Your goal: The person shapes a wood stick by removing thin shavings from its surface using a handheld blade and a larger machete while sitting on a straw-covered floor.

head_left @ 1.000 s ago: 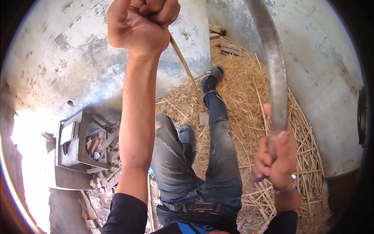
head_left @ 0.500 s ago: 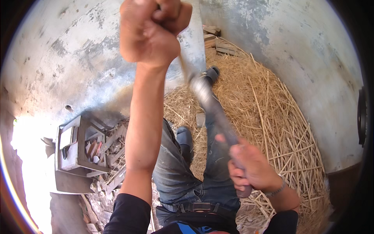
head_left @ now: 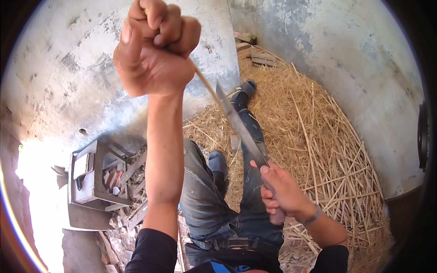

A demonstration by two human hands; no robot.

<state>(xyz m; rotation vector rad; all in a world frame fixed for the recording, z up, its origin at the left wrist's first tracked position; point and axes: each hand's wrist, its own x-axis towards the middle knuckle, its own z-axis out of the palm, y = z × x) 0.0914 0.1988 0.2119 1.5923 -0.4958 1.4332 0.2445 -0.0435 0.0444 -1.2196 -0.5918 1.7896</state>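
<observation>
High in the view my left hand (head_left: 157, 52) is raised in a fist, wrapped round a thin bamboo strip (head_left: 205, 83). The strip slants down and right out of the fist. A long knife (head_left: 246, 135) with a narrow grey blade and a pointed tip is gripped by its handle in my right hand (head_left: 286, 192), in front of my right thigh. The blade points up and left, and its upper part crosses the strip's lower stretch. Whether the two touch I cannot tell. The strip's far end is hard to make out against the straw.
My legs and dark boots (head_left: 218, 161) stand below, among straw (head_left: 273, 95). Cut strips (head_left: 337, 191) are heaped on the right. A wooden stool-like frame (head_left: 98, 182) and scrap wood lie left. Grey walls (head_left: 318, 36) rise behind, with stacked wood pieces (head_left: 264, 57) in the corner.
My left fist has moved left and a little down with the strip. The knife, blurred before, now shows clearly, and my right hand has shifted slightly left.
</observation>
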